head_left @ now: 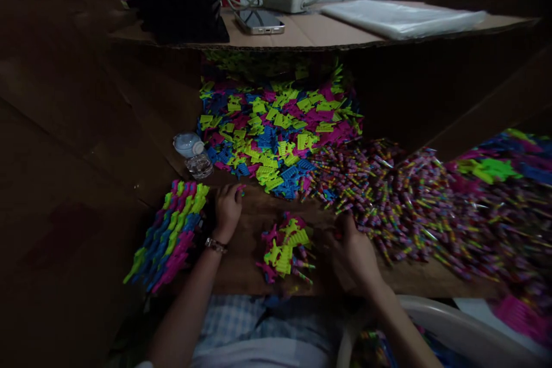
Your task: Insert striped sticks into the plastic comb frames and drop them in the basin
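Left hand (pixel 228 210): eight o'clock, apparently pinching a pink piece (pixel 241 188).
Right hand (pixel 356 244): four o'clock; grip cannot be told.
Mixed cluster (pixel 284 256): six o'clock, likely for two-handed reach.

L hand (pixel 228 206) holds tiny pink pc (pixel 240 188) at fingertips; stacked plastic pcs (pixel 172 236) just L of it, bottle (pixel 187 145) beyond. R hand (pixel 356 244), blurry, by striped-stick pile (pixel 414 201). Mixed clump (pixel 284 250) btwn hands; loose pcs heap (pixel 276 126) ahead.
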A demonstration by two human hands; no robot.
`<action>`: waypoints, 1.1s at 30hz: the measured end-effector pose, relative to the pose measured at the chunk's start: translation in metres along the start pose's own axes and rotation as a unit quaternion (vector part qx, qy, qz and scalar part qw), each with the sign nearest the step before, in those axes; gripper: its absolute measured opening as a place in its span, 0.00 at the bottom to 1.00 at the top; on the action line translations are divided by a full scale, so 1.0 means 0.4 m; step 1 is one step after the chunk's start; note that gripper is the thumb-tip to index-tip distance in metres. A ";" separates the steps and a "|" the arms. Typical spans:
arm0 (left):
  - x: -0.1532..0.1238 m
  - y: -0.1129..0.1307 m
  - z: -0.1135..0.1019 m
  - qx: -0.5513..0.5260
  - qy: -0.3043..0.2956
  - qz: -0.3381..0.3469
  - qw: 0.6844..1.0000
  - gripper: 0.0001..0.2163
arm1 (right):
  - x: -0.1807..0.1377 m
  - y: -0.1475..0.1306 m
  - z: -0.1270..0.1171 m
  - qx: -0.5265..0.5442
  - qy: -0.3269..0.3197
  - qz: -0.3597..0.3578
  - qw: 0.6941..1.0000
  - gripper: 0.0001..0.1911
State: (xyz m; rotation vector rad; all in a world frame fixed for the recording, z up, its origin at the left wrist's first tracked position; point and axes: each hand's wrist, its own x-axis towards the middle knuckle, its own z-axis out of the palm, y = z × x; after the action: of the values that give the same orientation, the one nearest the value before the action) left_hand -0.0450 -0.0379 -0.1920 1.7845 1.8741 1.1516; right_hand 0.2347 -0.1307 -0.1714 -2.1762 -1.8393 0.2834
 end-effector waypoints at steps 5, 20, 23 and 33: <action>-0.063 0.086 -0.028 -0.166 -0.003 -0.082 0.983 0.12 | -0.028 -0.046 -0.055 0.339 -0.027 -0.015 0.940 0.18; -0.196 0.289 -0.108 -0.546 -0.187 -0.335 0.745 0.18 | -0.116 -0.182 -0.123 0.639 -0.137 0.145 0.743 0.20; -0.204 0.287 -0.108 -0.520 -0.185 -0.305 0.777 0.17 | -0.124 -0.180 -0.115 0.668 -0.125 0.153 0.718 0.20; -0.211 0.285 -0.135 -0.490 -0.303 -0.306 0.758 0.19 | -0.131 -0.169 -0.096 0.737 -0.281 0.181 0.588 0.20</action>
State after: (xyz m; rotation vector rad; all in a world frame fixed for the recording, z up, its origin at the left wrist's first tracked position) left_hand 0.0108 -0.1459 -0.1017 0.6985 0.9701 0.8527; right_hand 0.1753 -0.1753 -0.1142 -1.0630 -0.5080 1.8942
